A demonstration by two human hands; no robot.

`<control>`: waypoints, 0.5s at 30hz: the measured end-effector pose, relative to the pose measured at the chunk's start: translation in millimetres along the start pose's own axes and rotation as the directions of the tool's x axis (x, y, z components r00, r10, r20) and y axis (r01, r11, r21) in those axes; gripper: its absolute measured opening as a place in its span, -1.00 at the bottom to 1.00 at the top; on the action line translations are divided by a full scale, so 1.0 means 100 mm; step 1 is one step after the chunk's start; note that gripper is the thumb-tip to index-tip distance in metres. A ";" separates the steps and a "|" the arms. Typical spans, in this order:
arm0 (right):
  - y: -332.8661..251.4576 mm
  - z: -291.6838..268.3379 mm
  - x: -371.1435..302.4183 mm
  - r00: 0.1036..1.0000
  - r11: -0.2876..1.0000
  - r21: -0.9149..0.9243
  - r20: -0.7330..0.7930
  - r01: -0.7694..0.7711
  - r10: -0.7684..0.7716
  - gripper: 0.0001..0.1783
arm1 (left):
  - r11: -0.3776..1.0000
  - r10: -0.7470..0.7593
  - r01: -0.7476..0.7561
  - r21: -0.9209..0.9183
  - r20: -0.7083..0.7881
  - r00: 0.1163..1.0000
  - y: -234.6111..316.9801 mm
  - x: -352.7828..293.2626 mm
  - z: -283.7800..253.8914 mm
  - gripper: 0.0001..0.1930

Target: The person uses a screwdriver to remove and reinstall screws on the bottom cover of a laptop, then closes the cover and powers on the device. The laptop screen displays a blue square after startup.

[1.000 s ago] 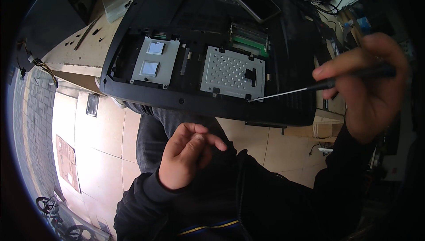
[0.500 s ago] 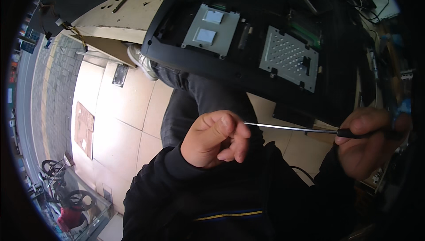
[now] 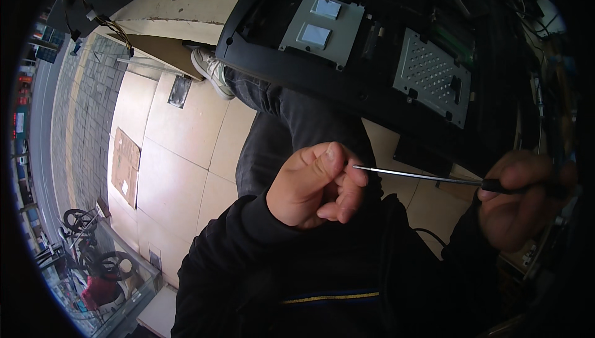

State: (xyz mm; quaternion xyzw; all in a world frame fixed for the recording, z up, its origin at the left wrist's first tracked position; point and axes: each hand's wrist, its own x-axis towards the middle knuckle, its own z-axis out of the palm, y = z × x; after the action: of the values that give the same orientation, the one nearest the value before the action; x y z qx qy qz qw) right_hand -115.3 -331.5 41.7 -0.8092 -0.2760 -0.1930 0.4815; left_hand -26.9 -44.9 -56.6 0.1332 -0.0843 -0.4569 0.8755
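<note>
In my right hand (image 3: 515, 201) is a long thin screwdriver (image 3: 421, 176), its black handle gripped by the fingers and its metal shaft pointing left. The tip meets the thumb and forefinger of my left hand (image 3: 313, 184), which is closed in a pinch. A tiny dark spot shows between those fingertips, too small to name. Beyond both hands lies a large black device casing (image 3: 297, 80) with its inside exposed. It carries a metal plate with two pale pads (image 3: 338, 46) and a perforated metal bracket (image 3: 427, 99).
A worn pale workbench (image 3: 186, 4) with small dark parts on it stands at the far left. Loose cables (image 3: 114, 28) hang by its edge. Cardboard (image 3: 127, 164) lies on the tiled floor, with a glass case (image 3: 133, 282) at the lower left. Clutter lines the right side.
The view has shifted, so the casing and floor appear farther right and higher. The screwdriver's tip, earlier at the left forefinger's edge, now shows fully at the pinched fingertips.
</note>
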 end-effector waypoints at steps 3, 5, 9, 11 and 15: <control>-0.01 0.01 0.04 1.000 1.000 0.002 0.006 0.003 -0.003 -0.30 | 0.999 0.001 0.000 0.047 -0.024 1.000 0.00 0.00 0.01 -0.54; -0.01 0.03 0.05 1.000 1.000 0.002 0.017 0.006 -0.007 -0.30 | 0.996 -0.002 0.006 0.086 -0.042 0.999 0.00 -0.01 0.01 -0.54; -0.05 0.05 0.11 0.999 1.000 0.003 0.046 0.019 -0.020 -0.31 | 0.973 -0.003 0.036 0.226 -0.144 0.990 0.02 0.00 0.09 -0.58; -0.06 0.06 0.16 0.997 0.999 0.008 0.065 0.033 -0.034 -0.31 | 0.955 0.010 0.044 0.294 -0.180 0.984 0.02 0.00 0.10 -0.59; -0.08 0.11 0.37 0.982 0.996 0.014 0.167 0.084 -0.085 -0.32 | 0.925 0.060 0.030 0.379 -0.222 0.973 0.00 -0.02 0.11 -0.60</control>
State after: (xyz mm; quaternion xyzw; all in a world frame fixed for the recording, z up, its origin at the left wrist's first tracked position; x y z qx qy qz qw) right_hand -91.4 -308.6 63.1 -0.8083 -0.3502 -0.1436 0.4509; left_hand -31.4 -44.9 -46.8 0.3513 -0.0707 -0.4067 0.8404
